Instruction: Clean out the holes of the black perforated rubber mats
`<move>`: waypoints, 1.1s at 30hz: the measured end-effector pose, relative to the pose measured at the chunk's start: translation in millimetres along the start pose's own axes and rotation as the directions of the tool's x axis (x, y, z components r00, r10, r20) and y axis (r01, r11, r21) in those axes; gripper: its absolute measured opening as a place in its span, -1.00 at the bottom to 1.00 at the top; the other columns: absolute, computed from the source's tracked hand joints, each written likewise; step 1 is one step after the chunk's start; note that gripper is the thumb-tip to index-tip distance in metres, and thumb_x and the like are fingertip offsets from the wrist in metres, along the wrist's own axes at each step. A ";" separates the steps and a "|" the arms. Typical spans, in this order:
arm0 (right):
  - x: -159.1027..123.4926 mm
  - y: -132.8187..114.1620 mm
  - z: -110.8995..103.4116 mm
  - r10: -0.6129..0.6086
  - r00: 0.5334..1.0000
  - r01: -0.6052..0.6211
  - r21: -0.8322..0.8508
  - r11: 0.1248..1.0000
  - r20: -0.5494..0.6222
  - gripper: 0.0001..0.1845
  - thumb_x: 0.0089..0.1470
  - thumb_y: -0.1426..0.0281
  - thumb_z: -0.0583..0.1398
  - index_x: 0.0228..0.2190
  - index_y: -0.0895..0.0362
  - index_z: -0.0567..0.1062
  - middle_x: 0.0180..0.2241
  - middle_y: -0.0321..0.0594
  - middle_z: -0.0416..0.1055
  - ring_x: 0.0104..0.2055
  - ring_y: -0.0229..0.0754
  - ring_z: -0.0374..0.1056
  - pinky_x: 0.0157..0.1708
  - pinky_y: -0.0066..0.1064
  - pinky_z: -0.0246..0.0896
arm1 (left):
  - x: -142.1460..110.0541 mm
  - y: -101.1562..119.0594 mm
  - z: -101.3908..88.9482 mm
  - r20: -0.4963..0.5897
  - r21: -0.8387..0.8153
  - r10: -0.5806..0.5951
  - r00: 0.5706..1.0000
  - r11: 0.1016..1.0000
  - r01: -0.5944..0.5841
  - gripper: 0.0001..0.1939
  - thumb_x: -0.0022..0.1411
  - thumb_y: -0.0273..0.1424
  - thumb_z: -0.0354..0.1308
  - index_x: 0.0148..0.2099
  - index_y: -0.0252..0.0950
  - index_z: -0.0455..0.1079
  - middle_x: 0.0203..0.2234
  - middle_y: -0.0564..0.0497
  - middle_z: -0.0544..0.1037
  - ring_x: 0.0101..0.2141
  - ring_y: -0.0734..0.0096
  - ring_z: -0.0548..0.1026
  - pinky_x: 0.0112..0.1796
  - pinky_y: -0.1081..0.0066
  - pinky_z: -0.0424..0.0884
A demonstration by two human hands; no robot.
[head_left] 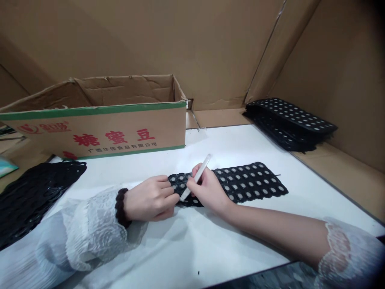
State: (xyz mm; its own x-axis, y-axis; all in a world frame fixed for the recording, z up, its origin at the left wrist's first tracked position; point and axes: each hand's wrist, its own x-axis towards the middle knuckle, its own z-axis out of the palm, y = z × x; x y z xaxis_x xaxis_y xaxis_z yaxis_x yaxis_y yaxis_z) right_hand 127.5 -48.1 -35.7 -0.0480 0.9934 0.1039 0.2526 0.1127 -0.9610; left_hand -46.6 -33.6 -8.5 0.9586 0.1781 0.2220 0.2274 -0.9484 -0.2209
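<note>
A black sheet with rows of round pale grey discs lies flat on the white tabletop. My left hand is closed at the sheet's left end, its curled fingers gripping the edge; the fingertips are hidden. My right hand rests over the left part of the sheet, closed around a slim whitish pen-like tool. The tool is tilted, its lower tip near the sheet's left end, close to my left fingers. I cannot make out its exact kind.
An open cardboard box with green edges and red lettering stands at the back left. Black sheets lie at the left, and a stack of disc-dotted black sheets sits at the back right. Cardboard walls enclose the tabletop.
</note>
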 end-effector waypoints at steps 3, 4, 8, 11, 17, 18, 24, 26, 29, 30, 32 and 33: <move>0.4 -2.1 0.8 0.033 0.999 -0.033 0.002 0.999 -0.015 -0.88 -0.17 0.43 0.04 -0.48 0.12 0.16 -0.59 -0.39 0.09 -0.56 -0.33 0.08 -0.56 -0.48 0.04 | 0.5 1.9 0.7 -0.042 0.013 -0.035 0.998 0.999 0.036 -0.80 0.09 -0.50 -0.10 -0.57 -0.30 0.11 -0.69 0.08 0.26 -0.62 0.48 0.17 -0.51 0.39 0.09; 0.5 -2.5 1.0 0.045 0.999 -0.045 0.001 0.999 -0.019 -0.88 -0.18 0.43 0.04 -0.48 0.12 0.16 -0.59 -0.39 0.09 -0.57 -0.33 0.08 -0.56 -0.47 0.03 | 0.8 2.5 0.7 -0.050 0.019 -0.046 0.998 0.999 0.047 -0.80 0.08 -0.50 -0.09 -0.58 -0.30 0.11 -0.70 0.08 0.25 -0.62 0.48 0.17 -0.52 0.39 0.09; 0.0 -2.9 1.2 0.033 0.999 -0.033 -0.013 0.999 -0.029 -0.88 -0.17 0.43 0.05 -0.49 0.12 0.15 -0.58 -0.38 0.10 -0.55 -0.33 0.09 -0.56 -0.48 0.03 | 1.6 4.1 -0.2 -0.052 0.033 -0.047 0.998 0.998 0.049 -0.79 0.09 -0.50 -0.09 -0.59 -0.31 0.12 -0.70 0.09 0.25 -0.63 0.49 0.16 -0.52 0.40 0.09; -1.2 -3.1 1.1 -0.011 1.000 0.011 -0.037 0.999 -0.023 -0.90 -0.16 0.44 0.04 -0.49 0.11 0.15 -0.57 -0.38 0.10 -0.54 -0.34 0.08 -0.55 -0.49 0.02 | 1.8 5.1 -0.2 -0.043 0.040 -0.038 0.998 0.998 0.040 -0.78 0.10 -0.48 -0.09 -0.59 -0.31 0.13 -0.70 0.08 0.26 -0.63 0.49 0.16 -0.53 0.39 0.10; -0.7 -7.5 0.1 -0.097 0.995 0.099 -0.088 0.991 0.023 -0.90 -0.17 0.47 0.02 -0.51 0.11 0.12 -0.60 -0.42 0.06 -0.57 -0.37 0.02 -0.54 -0.50 -0.02 | 0.9 8.7 3.2 -0.086 0.015 -0.152 0.985 0.988 0.154 -0.79 0.06 -0.52 -0.10 -0.61 -0.31 0.13 -0.72 0.08 0.23 -0.64 0.51 0.16 -0.53 0.41 0.13; -0.8 -8.6 -0.1 -0.109 0.994 0.112 -0.109 0.988 0.027 -0.89 -0.17 0.48 0.02 -0.51 0.11 0.11 -0.60 -0.41 0.05 -0.57 -0.36 0.01 -0.54 -0.50 -0.02 | 0.9 9.7 3.6 -0.094 0.008 -0.180 0.979 0.983 0.181 -0.79 0.05 -0.52 -0.10 -0.61 -0.31 0.13 -0.72 0.08 0.23 -0.64 0.51 0.16 -0.53 0.41 0.13; -5.1 -13.5 0.2 -0.132 0.986 0.150 -0.187 0.971 0.104 -0.91 -0.16 0.48 0.02 -0.52 0.12 0.12 -0.61 -0.41 0.08 -0.59 -0.36 0.02 -0.57 -0.49 -0.05 | 1.9 13.5 5.5 -0.113 -0.018 -0.356 0.927 0.934 0.357 -0.81 0.01 -0.52 -0.10 -0.61 -0.31 0.15 -0.75 0.08 0.24 -0.66 0.51 0.19 -0.53 0.42 0.17; -4.4 -13.6 -0.9 -0.123 0.987 0.138 -0.159 0.978 0.099 -0.91 -0.15 0.46 0.02 -0.52 0.12 0.12 -0.62 -0.41 0.08 -0.60 -0.37 0.04 -0.58 -0.50 -0.04 | 2.2 11.4 4.5 -0.096 -0.026 -0.389 0.916 0.921 0.388 -0.83 0.01 -0.51 -0.09 -0.59 -0.31 0.16 -0.74 0.08 0.25 -0.65 0.51 0.20 -0.51 0.41 0.18; 1.6 -11.1 -6.1 -0.007 0.999 0.007 0.000 1.000 0.032 -0.88 -0.13 0.40 0.02 -0.48 0.10 0.11 -0.61 -0.42 0.08 -0.62 -0.36 0.09 -0.63 -0.51 0.05 | 3.4 5.5 -0.9 -0.022 -0.045 -0.343 0.939 0.939 0.342 -0.84 0.02 -0.51 -0.10 -0.57 -0.31 0.17 -0.71 0.08 0.27 -0.62 0.50 0.22 -0.47 0.41 0.19; 4.3 -9.6 -8.4 0.047 0.999 -0.048 0.063 0.997 0.019 -0.87 -0.13 0.39 0.02 -0.46 0.09 0.10 -0.61 -0.43 0.07 -0.63 -0.36 0.10 -0.66 -0.51 0.08 | 4.2 3.6 -3.5 0.003 -0.045 -0.318 0.948 0.947 0.318 -0.86 0.02 -0.51 -0.10 -0.55 -0.31 0.19 -0.68 0.06 0.28 -0.60 0.49 0.24 -0.45 0.40 0.19; 9.2 -6.3 -12.8 0.118 0.993 -0.119 0.136 0.984 0.021 -0.84 -0.15 0.37 0.02 -0.45 0.09 0.09 -0.61 -0.44 0.05 -0.64 -0.35 0.12 -0.70 -0.51 0.12 | 6.2 1.3 -9.0 0.061 -0.044 -0.246 0.967 0.968 0.249 -0.91 0.02 -0.51 -0.09 -0.48 -0.32 0.22 -0.60 0.03 0.32 -0.52 0.44 0.28 -0.42 0.39 0.19; 10.9 -4.7 -14.6 0.125 0.992 -0.128 0.143 0.981 0.027 -0.84 -0.16 0.37 0.03 -0.46 0.09 0.10 -0.61 -0.44 0.05 -0.64 -0.35 0.12 -0.71 -0.50 0.13 | 7.2 0.9 -11.3 0.094 -0.049 -0.199 0.975 0.978 0.205 -0.92 0.01 -0.50 -0.08 -0.44 -0.32 0.23 -0.56 0.01 0.34 -0.49 0.42 0.29 -0.40 0.38 0.19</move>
State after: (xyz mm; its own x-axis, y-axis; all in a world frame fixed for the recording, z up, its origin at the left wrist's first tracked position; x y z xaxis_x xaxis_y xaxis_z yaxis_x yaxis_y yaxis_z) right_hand 139.8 -37.5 -26.3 -0.0423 0.9988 -0.0241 0.1161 -0.0190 -0.9931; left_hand -41.4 -36.1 3.6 0.9058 0.3875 0.1714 0.4100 -0.9037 -0.1236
